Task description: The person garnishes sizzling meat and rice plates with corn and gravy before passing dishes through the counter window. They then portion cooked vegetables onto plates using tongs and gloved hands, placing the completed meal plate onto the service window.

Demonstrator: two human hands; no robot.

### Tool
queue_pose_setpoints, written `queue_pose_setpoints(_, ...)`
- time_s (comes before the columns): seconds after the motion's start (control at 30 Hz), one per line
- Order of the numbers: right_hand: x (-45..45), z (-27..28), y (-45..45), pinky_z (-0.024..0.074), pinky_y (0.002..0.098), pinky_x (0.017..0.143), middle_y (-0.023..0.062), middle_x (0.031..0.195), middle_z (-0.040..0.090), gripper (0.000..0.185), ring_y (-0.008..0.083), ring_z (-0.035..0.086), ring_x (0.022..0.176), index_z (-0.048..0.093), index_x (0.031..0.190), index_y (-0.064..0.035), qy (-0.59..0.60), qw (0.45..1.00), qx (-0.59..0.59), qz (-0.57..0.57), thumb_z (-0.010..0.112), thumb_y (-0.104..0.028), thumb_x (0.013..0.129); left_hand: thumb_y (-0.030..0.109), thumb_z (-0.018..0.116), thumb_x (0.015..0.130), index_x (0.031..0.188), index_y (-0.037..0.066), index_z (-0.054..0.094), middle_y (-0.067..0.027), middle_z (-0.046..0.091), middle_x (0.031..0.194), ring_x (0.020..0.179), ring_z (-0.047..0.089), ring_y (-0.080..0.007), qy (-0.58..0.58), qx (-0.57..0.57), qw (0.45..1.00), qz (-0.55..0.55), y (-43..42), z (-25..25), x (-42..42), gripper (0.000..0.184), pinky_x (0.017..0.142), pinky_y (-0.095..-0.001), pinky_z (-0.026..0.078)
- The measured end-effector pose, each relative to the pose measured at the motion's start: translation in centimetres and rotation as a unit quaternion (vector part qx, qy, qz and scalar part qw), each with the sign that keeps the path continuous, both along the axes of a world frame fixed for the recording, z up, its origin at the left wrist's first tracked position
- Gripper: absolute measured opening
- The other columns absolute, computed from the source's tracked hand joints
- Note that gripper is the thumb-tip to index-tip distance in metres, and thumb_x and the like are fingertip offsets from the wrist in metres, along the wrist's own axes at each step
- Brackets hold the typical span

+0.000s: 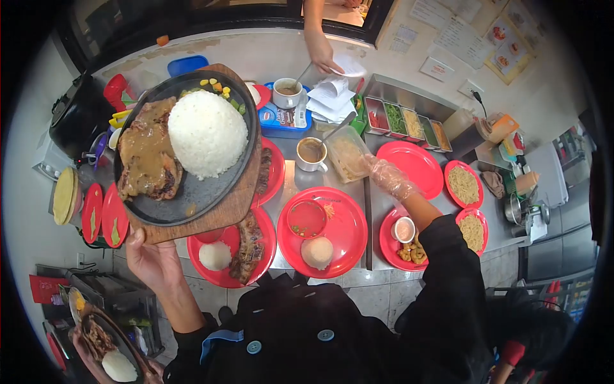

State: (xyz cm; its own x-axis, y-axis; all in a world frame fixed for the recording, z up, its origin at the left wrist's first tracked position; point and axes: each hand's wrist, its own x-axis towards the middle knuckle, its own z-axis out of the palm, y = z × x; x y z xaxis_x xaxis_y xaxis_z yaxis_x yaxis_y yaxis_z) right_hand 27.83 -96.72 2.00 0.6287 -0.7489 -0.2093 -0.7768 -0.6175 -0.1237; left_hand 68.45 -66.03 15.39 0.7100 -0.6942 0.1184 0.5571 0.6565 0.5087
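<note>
My left hand (pixel 153 261) grips the edge of a wooden board (pixel 238 208) and holds it up, tilted. A black sizzling plate (pixel 185 208) on the board carries a mound of white rice (pixel 208 134), meat in brown gravy (pixel 150 150) and mixed vegetables (pixel 220 88). My right hand (pixel 390 179), in a clear plastic glove, is at the right side of a clear plastic container (pixel 345 148) with pale, flaky contents. Its fingertips are too indistinct to show whether they hold anything. A cup of brown sauce (pixel 311 153) with a spoon stands left of that container.
Below are red plates with soup, rice and grilled meat (pixel 246 253). Right are a red plate (pixel 409 163), noodle plates (pixel 464 184) and topping trays (pixel 412 125). Another person's hand (pixel 323 54) holds paper at the window. At lower left, a person holds another sizzling plate (pixel 125 339).
</note>
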Motion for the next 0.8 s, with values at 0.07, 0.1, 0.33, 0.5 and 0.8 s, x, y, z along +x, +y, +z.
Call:
queue_pose_setpoints(0.07,1.5,3.3,1.0,0.0428,0.0417,0.088,0.0232,0.114,0.051,0.036,0.0361,0.049,0.109,0.045,0.122,-0.0070,-0.028,0.996,0.034,-0.082,0.043,-0.010,0.086,0.001,0.049,0.075,0.129,-0.008,0.032,-0.0187,0.044,0.129,0.119,0.044,-0.0289,0.006,0.001,1.000,-0.002,-0.3,0.0,-0.2,0.057,0.102,-0.0442,0.036)
queue_pose_setpoints(0.1,2.0,4.2,1.2,0.0452,0.0413,0.084,0.0217,0.109,0.054,0.031,0.0341,0.053,0.104,0.048,0.118,-0.0061,-0.057,0.983,0.069,-0.161,0.042,-0.011,0.088,0.001,0.049,0.075,0.129,-0.008,0.032,-0.0187,0.044,0.129,0.119,0.044,-0.0288,0.010,0.003,1.000,-0.001,-0.3,0.1,-0.3,0.057,0.102,-0.0440,0.035)
queue_pose_setpoints(0.33,1.6,5.4,-2.7,0.0482,0.0395,0.066,0.0102,0.077,0.061,0.017,0.0286,0.060,0.073,0.061,0.087,-0.0050,0.060,0.949,-0.242,0.193,0.055,-0.013,0.073,0.002,0.049,0.074,0.130,-0.007,0.032,-0.0184,0.044,0.129,0.120,0.043,-0.0286,0.016,0.010,1.000,-0.003,-0.6,0.1,-1.1,0.059,0.103,-0.0442,0.034)
queue_pose_setpoints(0.5,1.9,7.3,-7.6,0.0494,0.0376,0.071,0.0180,0.083,0.062,0.020,0.0333,0.061,0.082,0.063,0.085,-0.0036,-0.215,0.960,-0.158,0.083,0.050,0.002,0.072,0.002,0.050,0.078,0.132,-0.006,0.029,-0.0197,0.040,0.132,0.122,0.041,-0.0302,-0.011,-0.012,1.000,-0.020,-0.8,0.1,-2.0,0.058,0.102,-0.0463,0.034)
queue_pose_setpoints(0.8,6.6,6.0,-16.2,0.0465,0.0410,0.071,0.0204,0.078,0.058,0.017,0.0359,0.058,0.079,0.058,0.084,-0.0040,-0.302,0.946,-0.093,-0.067,0.043,-0.013,0.086,0.003,0.047,0.075,0.131,-0.006,0.031,-0.0183,0.044,0.128,0.118,0.045,-0.0288,0.011,0.006,0.999,-0.034,-2.6,0.7,-4.1,0.059,0.101,-0.0436,0.035)
